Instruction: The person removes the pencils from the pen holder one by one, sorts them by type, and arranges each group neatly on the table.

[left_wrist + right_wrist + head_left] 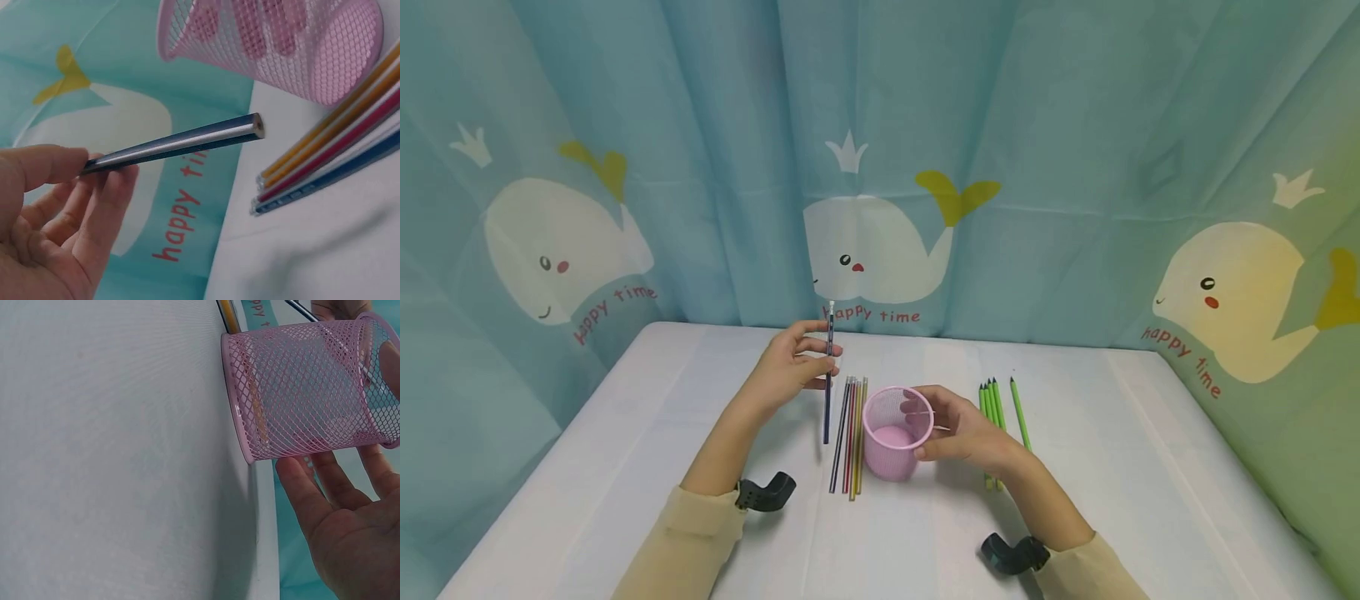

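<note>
My left hand [790,367] pinches a dark blue pencil [827,412] between thumb and fingers, above the table and left of the cup. That pencil stands nearly upright, its white end at the top; in the left wrist view the unsharpened end of the pencil [187,140] points away from the fingers. With thumb and fingers around its right side, my right hand [970,433] holds a pink mesh pencil cup [880,461]. The cup is upright, and its pink floor shows through the open top. Beside the cup on its left lie several pencils [859,442], blue, red and yellow.
Several green pencils [989,404] lie on the white table [910,550], partly behind my right hand and wrist. One more green pencil [1020,412] lies apart, further right. A blue curtain [1075,125] with whale prints hangs along the table's far edge.
</note>
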Demonstrator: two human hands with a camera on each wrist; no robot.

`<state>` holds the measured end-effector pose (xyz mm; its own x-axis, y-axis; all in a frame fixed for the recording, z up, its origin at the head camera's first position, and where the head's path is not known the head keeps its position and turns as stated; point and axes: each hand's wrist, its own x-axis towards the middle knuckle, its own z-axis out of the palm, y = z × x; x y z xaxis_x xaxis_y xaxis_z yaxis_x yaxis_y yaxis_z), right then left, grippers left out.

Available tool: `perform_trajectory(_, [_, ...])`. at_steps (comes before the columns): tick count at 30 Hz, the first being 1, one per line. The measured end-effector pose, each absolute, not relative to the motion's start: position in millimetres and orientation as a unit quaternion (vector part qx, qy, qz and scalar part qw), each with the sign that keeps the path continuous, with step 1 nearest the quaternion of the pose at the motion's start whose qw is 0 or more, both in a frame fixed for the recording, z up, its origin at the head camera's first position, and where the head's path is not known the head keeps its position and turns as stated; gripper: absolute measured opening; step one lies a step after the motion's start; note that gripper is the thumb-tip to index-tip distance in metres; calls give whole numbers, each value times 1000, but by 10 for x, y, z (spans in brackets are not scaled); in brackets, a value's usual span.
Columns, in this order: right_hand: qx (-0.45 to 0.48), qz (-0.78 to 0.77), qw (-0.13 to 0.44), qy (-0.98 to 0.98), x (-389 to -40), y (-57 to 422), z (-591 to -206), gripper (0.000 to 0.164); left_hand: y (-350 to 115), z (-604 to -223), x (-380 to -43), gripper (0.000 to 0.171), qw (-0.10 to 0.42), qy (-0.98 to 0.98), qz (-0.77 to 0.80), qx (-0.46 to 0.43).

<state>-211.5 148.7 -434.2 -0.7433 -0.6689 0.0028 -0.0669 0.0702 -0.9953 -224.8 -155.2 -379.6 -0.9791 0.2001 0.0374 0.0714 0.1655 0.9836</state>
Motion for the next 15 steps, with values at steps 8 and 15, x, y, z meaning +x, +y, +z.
perform_trajectory(8, [-263,-629,241,691,-2113,1485,-4341,76,-1569,-3917,-2286,54,132,782,605,77])
perform_trajectory(15, [-259,-623,237,699,-2107,1474,-4314,76,-1581,-4003,-2318,57,151,793,587,61])
